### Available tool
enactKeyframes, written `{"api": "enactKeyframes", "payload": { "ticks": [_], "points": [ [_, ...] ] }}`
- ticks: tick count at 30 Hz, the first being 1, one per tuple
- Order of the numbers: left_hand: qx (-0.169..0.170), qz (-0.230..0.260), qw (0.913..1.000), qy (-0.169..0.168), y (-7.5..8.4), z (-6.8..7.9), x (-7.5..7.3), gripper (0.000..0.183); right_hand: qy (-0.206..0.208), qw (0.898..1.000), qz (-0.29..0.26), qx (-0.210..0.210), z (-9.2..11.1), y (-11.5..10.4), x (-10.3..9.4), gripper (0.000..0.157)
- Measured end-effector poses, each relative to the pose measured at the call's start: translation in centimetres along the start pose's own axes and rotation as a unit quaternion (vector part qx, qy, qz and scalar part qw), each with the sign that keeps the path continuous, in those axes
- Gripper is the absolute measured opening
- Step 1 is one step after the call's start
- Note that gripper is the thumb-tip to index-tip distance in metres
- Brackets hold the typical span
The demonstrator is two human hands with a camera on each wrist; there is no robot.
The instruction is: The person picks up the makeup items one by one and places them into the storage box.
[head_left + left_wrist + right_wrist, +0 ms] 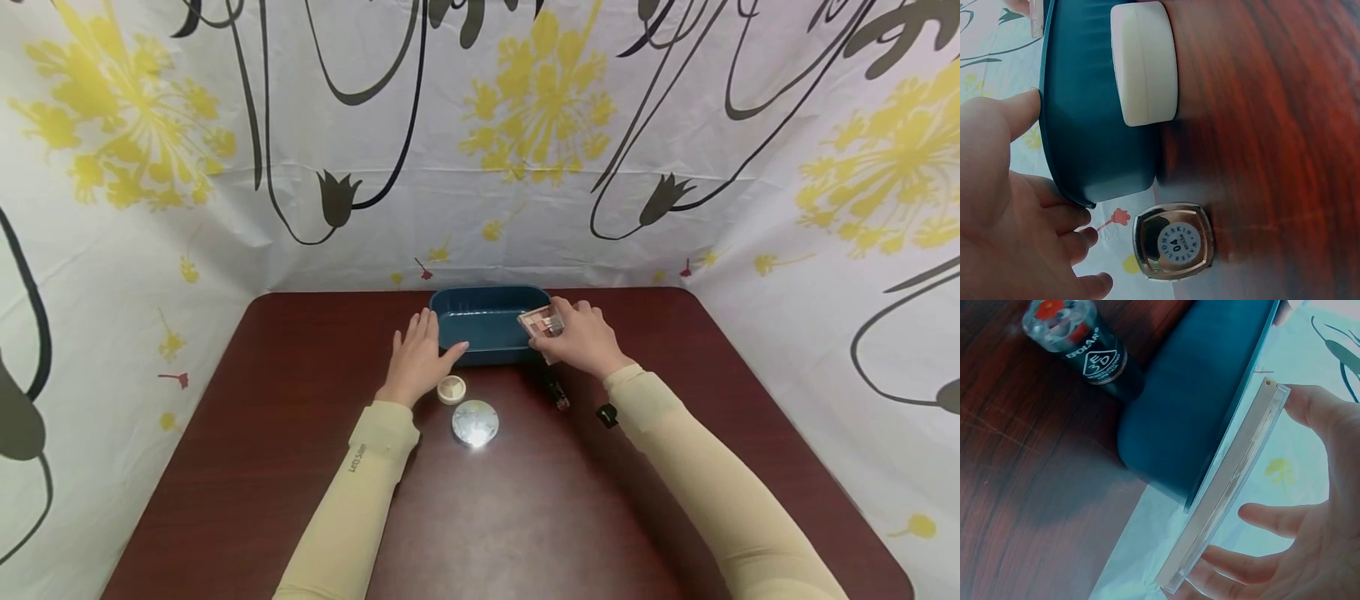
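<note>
My right hand (588, 337) grips a thin makeup palette (540, 321) by its edges, tilted over the right end of a dark teal tray (487, 357). From the right wrist view, the palette (1225, 487) overlaps the tray's rim, thumb at one end and fingers at the other. At the tray's left end, my left hand (416, 360) lies with straight fingers. In the left wrist view its thumb (1022, 112) meets the rim and its fingertips are by the corner. Just in front of the tray sits a round cream-coloured jar (1147, 69).
A shiny round compact (475, 423) lies nearer me than the jar. A black lipstick tube (1097, 356) with a clear end lies before the tray's right side. A squarish item with a "04" label (1179, 244) is near the left hand. Patterned cloth (480, 217) stands behind the table.
</note>
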State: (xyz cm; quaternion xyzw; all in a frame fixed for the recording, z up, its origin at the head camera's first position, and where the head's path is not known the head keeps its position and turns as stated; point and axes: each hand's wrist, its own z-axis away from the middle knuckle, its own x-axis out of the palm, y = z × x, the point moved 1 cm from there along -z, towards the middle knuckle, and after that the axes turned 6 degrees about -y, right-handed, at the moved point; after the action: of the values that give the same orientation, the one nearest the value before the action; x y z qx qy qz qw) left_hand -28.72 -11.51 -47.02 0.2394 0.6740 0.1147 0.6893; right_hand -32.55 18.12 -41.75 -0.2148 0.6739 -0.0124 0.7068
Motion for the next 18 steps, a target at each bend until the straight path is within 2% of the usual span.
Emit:
{"api": "enactKeyframes", "payload": {
  "ticks": [18],
  "points": [
    [-0.012, -0.004, 0.9999, -0.005, 0.1, 0.1, 0.0, 0.096, -0.009, 1.0, -0.011, 0.001, -1.3, -1.0, 1.0, 0.087]
  ]
}}
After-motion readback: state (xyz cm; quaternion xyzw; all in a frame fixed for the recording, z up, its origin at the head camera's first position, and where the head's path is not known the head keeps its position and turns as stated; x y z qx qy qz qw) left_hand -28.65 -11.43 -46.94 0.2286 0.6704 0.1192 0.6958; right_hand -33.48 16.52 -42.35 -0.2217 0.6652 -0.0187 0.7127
